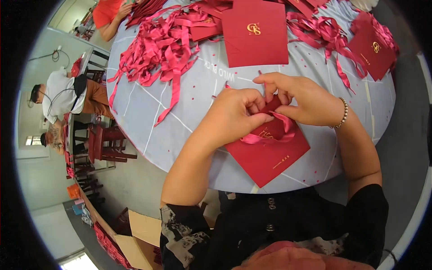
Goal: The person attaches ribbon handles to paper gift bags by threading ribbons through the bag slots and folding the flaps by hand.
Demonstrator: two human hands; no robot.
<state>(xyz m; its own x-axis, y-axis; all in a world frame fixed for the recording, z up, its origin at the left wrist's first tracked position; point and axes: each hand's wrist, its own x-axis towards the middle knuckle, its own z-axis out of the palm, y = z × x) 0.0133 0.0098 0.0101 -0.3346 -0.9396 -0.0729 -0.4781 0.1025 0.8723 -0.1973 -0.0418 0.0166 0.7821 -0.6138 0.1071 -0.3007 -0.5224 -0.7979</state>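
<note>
A flat red paper bag (256, 164) with gold print lies at a slant near the table's front edge, under both my hands. Across its face loops a pink-red satin ribbon (288, 132). My left hand (238, 112) pinches the ribbon between thumb and fingers at the bag's upper edge. Close beside it, my right hand (306, 99) has its thumb and fingers curled at the same edge, gripping the ribbon's other side, with the index finger pointing left. The fingers partly hide the bag's top and the ribbon ends there.
A round table with a grey patterned cloth (180, 103) holds a heap of pink-red ribbons (157, 49) at the far left. Flat red bags (255, 49) lie at the back and more at the right. A cardboard box (144, 229) stands lower left. Other people (105, 20) sit nearby.
</note>
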